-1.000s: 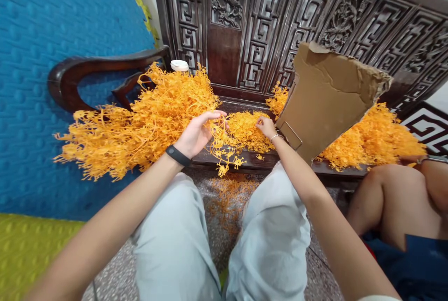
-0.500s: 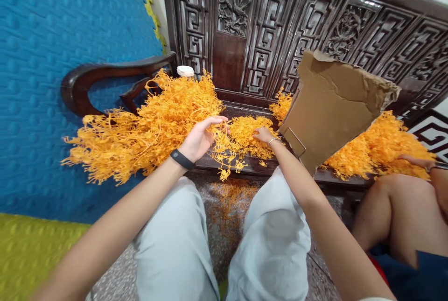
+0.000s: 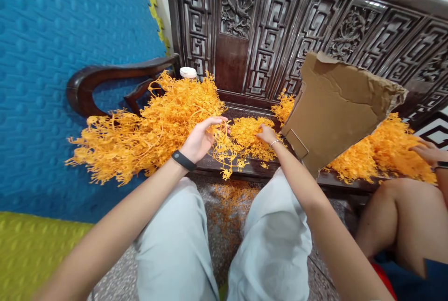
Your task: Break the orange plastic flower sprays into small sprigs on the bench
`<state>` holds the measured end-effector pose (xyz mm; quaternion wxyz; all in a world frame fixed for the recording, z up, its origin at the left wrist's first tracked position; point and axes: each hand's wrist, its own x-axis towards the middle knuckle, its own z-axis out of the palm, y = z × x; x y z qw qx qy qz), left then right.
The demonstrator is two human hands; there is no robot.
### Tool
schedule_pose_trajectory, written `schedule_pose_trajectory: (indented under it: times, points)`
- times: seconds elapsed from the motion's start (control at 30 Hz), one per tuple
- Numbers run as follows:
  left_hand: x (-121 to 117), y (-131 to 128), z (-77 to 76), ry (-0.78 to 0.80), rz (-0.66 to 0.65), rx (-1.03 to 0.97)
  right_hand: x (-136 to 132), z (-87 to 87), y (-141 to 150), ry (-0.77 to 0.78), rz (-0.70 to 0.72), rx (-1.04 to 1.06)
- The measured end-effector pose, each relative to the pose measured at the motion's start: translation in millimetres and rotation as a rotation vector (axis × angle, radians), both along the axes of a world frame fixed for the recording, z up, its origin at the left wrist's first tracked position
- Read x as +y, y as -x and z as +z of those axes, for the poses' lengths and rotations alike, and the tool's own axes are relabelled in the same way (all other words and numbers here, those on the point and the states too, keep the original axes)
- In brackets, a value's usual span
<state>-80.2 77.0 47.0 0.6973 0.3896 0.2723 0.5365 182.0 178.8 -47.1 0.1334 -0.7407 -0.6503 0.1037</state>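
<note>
My left hand, with a dark band at the wrist, is closed on a strand of orange plastic sprigs that dangles over the bench's front edge. My right hand, wearing a thin bracelet, reaches to a small pile of orange plastic pieces on the bench. Its fingers are drawn together at the pile's right side, and whatever lies between them is hidden. A large tangled heap of orange plastic sprigs rises to the left of my left hand.
Right of my right hand a brown cardboard sheet stands tilted on the dark wooden bench. Behind it lies another orange heap, touched by another person's hand. A white-lidded container stands behind the left heap. Orange bits litter the floor.
The view has shifted slightly. My right hand has turned a little at the small pile, while my left hand keeps its hold. The other person's hand has lifted slightly on the right heap.
</note>
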Motion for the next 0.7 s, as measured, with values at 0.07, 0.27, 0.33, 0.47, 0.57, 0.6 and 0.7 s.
schedule_pose_trajectory:
  times: [0.07,0.27,0.33,0.47,0.57,0.6,0.7]
  points:
    - [0,0,0.6,0.009,0.001,-0.005,-2,4.7,0,-0.050,-0.045,0.049]
    - [-3,-2,5.1,0.021,-0.032,-0.047,-10,25.9,10,-0.230,-0.072,0.261]
    - [-4,-3,6.3,0.041,-0.043,-0.050,-17,37.5,18,-0.257,-0.029,0.342]
    - [-4,-4,8.7,0.044,-0.072,-0.036,-47,66.0,41,-0.340,0.279,0.779]
    - [-6,-4,10.0,0.026,-0.168,-0.030,-76,84.6,60,-0.373,0.518,0.948]
    - [-6,-4,10.1,0.020,-0.196,-0.029,-85,89.2,65,-0.379,0.564,0.943]
    - [-8,-5,9.9,0.004,-0.241,-0.014,-106,98.9,77,-0.470,0.607,0.861]
